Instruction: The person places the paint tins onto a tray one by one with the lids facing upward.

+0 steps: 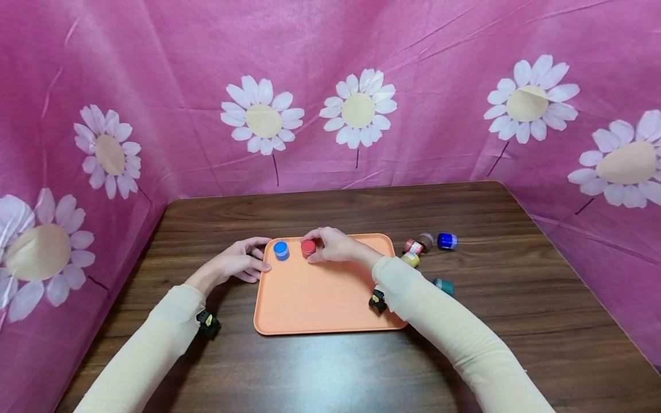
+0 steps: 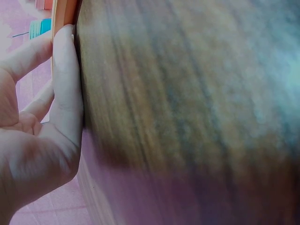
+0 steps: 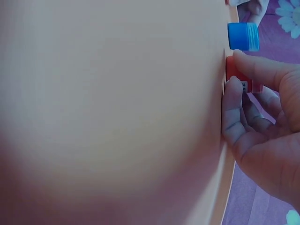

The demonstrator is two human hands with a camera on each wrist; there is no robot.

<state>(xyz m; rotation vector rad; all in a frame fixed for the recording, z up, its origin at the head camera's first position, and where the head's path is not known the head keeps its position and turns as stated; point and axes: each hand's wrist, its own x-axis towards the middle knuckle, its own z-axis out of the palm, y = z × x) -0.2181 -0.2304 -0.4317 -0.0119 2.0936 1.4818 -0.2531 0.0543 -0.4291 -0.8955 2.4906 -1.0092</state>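
On the orange tray [image 1: 315,304], near its far edge, a small red paint jar [image 1: 308,248] is pinched between the thumb and fingers of my right hand [image 1: 335,245]. In the right wrist view the red jar [image 3: 233,68] sits right at the tray surface, and part of a white label shows. Just left of it stands a small blue paint jar [image 1: 281,250], untouched. My left hand [image 1: 234,264] is at the tray's left side, its thumb and extended fingers touching the rim. The left wrist view shows the thumb lying along the tray's edge.
Right of the tray, several paint jars lie on the wooden table [image 1: 330,373]: red [image 1: 413,246], brown [image 1: 426,241], yellow [image 1: 411,260] and dark blue [image 1: 447,241]. A green jar [image 1: 444,285] is partly behind the right sleeve. Pink flowered cloth [image 1: 310,46] surrounds the table.
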